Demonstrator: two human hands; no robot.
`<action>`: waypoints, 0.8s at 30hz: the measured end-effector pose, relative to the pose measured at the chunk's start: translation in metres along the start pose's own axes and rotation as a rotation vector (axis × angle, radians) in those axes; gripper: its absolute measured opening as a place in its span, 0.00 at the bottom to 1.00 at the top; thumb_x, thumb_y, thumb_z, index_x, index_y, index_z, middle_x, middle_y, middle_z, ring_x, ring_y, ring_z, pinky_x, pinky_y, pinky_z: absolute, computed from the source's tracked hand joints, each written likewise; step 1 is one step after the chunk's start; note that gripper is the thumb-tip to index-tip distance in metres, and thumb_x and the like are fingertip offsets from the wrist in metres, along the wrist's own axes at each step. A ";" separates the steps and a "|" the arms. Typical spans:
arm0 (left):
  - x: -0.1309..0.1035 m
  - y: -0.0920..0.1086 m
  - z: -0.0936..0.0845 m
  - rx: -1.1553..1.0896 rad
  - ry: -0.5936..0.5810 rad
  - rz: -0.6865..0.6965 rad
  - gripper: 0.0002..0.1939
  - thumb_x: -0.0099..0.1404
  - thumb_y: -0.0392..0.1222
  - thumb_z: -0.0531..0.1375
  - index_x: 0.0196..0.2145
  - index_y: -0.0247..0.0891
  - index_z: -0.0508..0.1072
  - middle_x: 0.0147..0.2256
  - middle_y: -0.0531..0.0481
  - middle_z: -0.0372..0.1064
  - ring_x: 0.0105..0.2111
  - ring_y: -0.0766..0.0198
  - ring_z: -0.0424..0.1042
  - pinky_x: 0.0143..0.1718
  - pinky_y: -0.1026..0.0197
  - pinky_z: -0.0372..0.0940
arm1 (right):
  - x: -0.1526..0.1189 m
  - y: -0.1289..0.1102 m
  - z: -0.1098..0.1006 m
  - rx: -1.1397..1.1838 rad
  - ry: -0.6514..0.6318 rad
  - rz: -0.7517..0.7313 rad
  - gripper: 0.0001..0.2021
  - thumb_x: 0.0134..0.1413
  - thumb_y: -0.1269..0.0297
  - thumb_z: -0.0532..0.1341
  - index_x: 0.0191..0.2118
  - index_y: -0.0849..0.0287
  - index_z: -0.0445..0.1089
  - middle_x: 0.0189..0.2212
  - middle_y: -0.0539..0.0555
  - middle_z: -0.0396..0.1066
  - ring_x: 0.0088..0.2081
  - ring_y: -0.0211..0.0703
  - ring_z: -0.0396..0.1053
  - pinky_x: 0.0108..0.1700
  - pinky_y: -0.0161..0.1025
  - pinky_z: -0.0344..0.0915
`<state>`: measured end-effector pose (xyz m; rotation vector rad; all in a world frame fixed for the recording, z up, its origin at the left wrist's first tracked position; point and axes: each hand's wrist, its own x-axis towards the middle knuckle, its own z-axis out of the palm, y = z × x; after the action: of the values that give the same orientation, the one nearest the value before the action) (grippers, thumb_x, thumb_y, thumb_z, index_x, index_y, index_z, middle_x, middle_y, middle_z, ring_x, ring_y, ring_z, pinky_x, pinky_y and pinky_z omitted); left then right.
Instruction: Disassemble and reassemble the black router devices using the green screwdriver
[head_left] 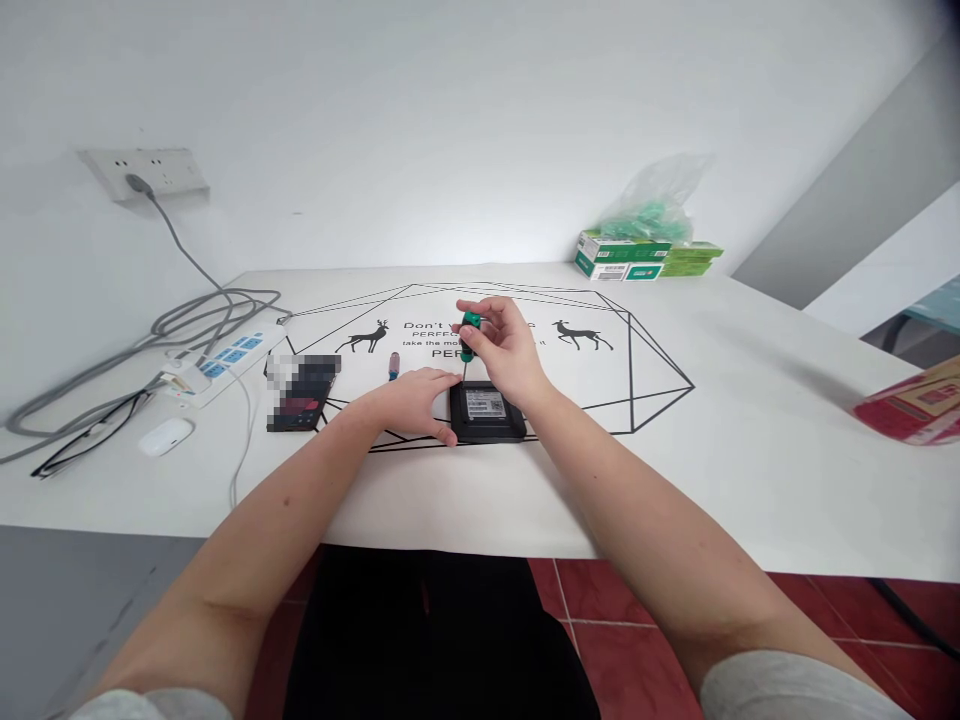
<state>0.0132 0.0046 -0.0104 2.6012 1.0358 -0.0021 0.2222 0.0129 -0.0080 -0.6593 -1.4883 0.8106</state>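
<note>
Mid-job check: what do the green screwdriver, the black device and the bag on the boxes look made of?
Green screwdriver: seemingly smooth plastic or rubber handle, judging by its solid green and black colouring; the thin shaft is probably metal, too small to confirm.
Black device: likely matte plastic, its dark shell showing little shine.
Bag: probably thin plastic film, being see-through and crinkled.

black device (489,433): matt plastic | label (485,403): smooth, paper-like | green screwdriver handle (472,320): plastic | bag (660,195): crinkled plastic

The right hand (510,350) holds a green-and-black screwdriver (471,321) nearly upright at a labelled black device (487,428); the left hand (417,400) touches its side.
</note>
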 end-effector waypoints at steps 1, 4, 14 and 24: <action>0.000 0.000 0.000 0.001 0.003 0.006 0.58 0.59 0.75 0.70 0.74 0.37 0.62 0.74 0.34 0.59 0.73 0.36 0.58 0.71 0.43 0.56 | 0.000 0.000 0.001 0.019 -0.006 0.005 0.21 0.61 0.43 0.70 0.49 0.47 0.64 0.59 0.56 0.76 0.43 0.44 0.77 0.45 0.48 0.77; 0.000 0.001 -0.001 0.005 0.010 0.014 0.56 0.59 0.74 0.71 0.73 0.38 0.64 0.73 0.34 0.62 0.71 0.36 0.60 0.70 0.44 0.57 | 0.000 0.000 0.003 0.026 0.006 0.008 0.20 0.60 0.46 0.71 0.48 0.47 0.65 0.53 0.55 0.77 0.44 0.45 0.76 0.44 0.47 0.77; 0.000 0.000 -0.001 0.010 -0.001 0.002 0.59 0.58 0.76 0.70 0.74 0.38 0.62 0.74 0.34 0.60 0.72 0.35 0.59 0.71 0.44 0.56 | -0.003 -0.006 0.002 -0.090 0.031 -0.037 0.16 0.58 0.64 0.64 0.52 0.50 0.74 0.48 0.54 0.77 0.48 0.47 0.74 0.47 0.47 0.76; 0.000 0.002 -0.002 0.002 0.000 0.006 0.59 0.58 0.75 0.70 0.75 0.40 0.61 0.74 0.36 0.61 0.72 0.34 0.59 0.71 0.43 0.57 | -0.003 0.002 0.002 -0.169 0.069 -0.036 0.17 0.59 0.60 0.69 0.53 0.47 0.72 0.45 0.53 0.70 0.46 0.45 0.70 0.43 0.44 0.77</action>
<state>0.0139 0.0039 -0.0079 2.6058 1.0284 -0.0011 0.2203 0.0113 -0.0112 -0.7765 -1.5121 0.6331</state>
